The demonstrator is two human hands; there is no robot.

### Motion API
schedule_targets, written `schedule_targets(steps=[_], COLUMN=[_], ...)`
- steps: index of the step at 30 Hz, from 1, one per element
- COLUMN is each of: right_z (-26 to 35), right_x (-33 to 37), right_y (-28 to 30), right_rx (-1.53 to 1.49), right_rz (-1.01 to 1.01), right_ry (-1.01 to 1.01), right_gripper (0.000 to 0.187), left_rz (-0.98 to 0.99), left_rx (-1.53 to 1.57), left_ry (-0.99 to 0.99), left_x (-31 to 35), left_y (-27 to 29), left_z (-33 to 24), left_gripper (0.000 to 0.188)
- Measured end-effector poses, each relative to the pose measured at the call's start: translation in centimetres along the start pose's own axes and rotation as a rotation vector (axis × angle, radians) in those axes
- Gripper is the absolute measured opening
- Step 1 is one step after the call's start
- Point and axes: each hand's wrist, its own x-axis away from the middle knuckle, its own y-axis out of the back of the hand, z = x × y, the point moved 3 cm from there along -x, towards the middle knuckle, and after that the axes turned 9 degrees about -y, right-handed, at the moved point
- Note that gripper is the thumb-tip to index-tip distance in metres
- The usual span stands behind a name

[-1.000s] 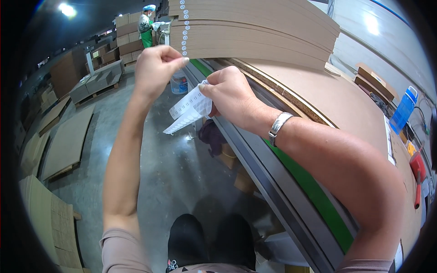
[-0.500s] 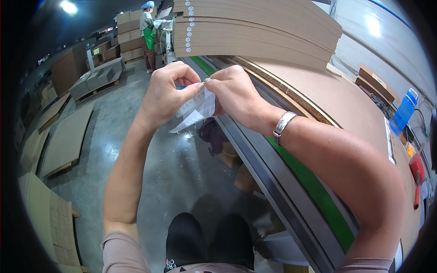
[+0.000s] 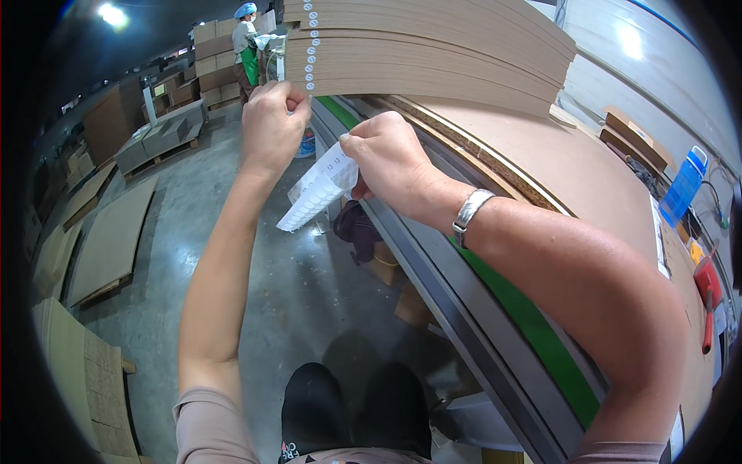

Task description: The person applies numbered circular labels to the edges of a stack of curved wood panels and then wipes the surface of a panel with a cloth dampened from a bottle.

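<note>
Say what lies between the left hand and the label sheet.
Open air: in the head view, the left hand is apart from the label sheet, a blue container showing behind.

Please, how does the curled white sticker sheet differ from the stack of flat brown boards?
Size: the curled white sticker sheet is small and thin; the stack of flat brown boards is far larger and thick.
Pose: the sheet hangs bent from the right hand; the stack lies flat in layers.
Shared: both show small white round shapes in rows.
</note>
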Motion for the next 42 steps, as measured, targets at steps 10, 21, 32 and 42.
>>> schedule_targets(steps=[10, 21, 32, 42], right_z=[0.1, 0.0, 0.3, 0.3], right_x=[0.0, 0.1, 0.6, 2.8], right_y=[0.2, 0.0, -1.2, -1.3], right_rx=[0.024, 0.066, 0.011, -0.228], right_rz=[0.014, 0.013, 0.084, 0.278], right_ry=[0.024, 0.042, 0.048, -0.223], right_gripper=[0.027, 0.026, 0.028, 0.025], left_rz=[-0.003, 0.150, -0.039, -0.292], left_rx=[-0.307, -0.472, 0.118, 0.408], left_ry=[-0.051, 0.197, 0.585, -0.700], left_x=[-0.6, -1.7, 1.3, -7.2], left_y=[-1.7, 0.0, -0.9, -0.3], left_z=[-0.2, -0.9, 3.4, -6.8], left_gripper=[0.009, 0.026, 0.034, 0.024])
